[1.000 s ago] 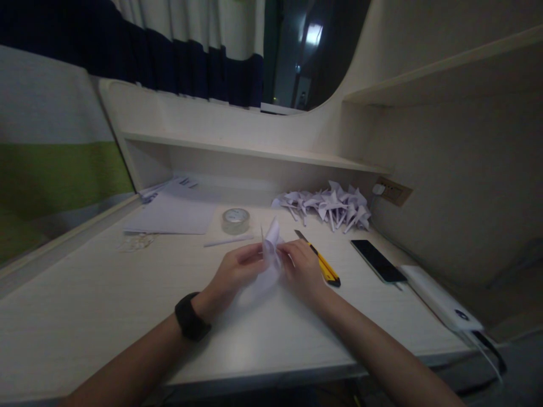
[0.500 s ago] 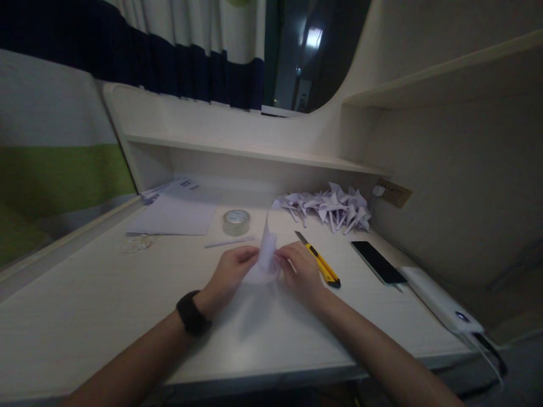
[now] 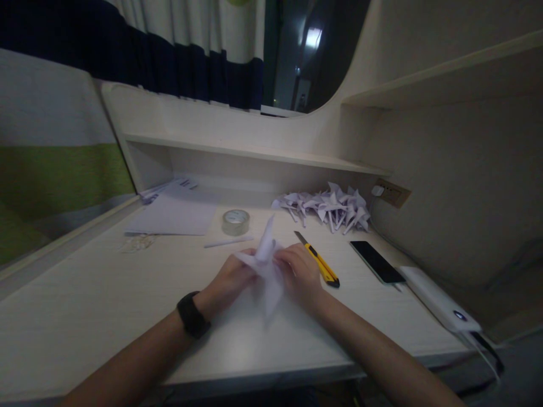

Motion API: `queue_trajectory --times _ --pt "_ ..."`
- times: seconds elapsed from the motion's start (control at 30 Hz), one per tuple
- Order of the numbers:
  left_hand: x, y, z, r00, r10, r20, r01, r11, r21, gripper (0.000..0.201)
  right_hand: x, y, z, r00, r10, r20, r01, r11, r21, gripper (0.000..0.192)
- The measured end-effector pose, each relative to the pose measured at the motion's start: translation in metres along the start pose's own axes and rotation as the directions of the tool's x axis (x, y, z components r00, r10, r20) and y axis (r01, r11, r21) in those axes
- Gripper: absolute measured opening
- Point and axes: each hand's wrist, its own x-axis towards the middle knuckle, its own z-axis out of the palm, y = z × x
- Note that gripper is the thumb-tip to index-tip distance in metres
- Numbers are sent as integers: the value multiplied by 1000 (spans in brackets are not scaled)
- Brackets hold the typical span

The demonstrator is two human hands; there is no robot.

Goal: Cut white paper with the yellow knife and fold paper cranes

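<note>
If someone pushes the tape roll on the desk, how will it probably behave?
The tape roll lies flat on its side on the desk, so it would likely slide, not roll. It looks small and hollow, so probably light. Stood on edge, it might roll away.

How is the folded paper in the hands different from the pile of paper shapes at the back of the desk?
The folded paper is a single piece, held between the left hand and right hand; the pile of paper shapes is many pieces lying untouched under the shelf. Both are pale white paper with pointed tips.

white folded paper (image 3: 267, 265), points splayed, mid-desk
</note>
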Motion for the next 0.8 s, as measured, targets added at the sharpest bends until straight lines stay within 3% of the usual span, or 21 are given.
queue_trajectory --times 0.17,0.4,0.63,0.8 --pt "-2 7 8 999 -51 17 50 998 45 27 0 0 -3 1000 2 1 -2 999 -41 14" --pt "0 5 7 999 14 31 -19 981 193 20 -3 0 1 997 -76 8 76 996 -51 16" --pt "0 7 9 998 34 -59 -27 992 121 28 1 0 -4 998 -49 33 51 996 -70 18" --pt "0 13 8 996 86 -33 -74 961 267 16 1 3 -5 996 -75 51 79 994 -71 14"
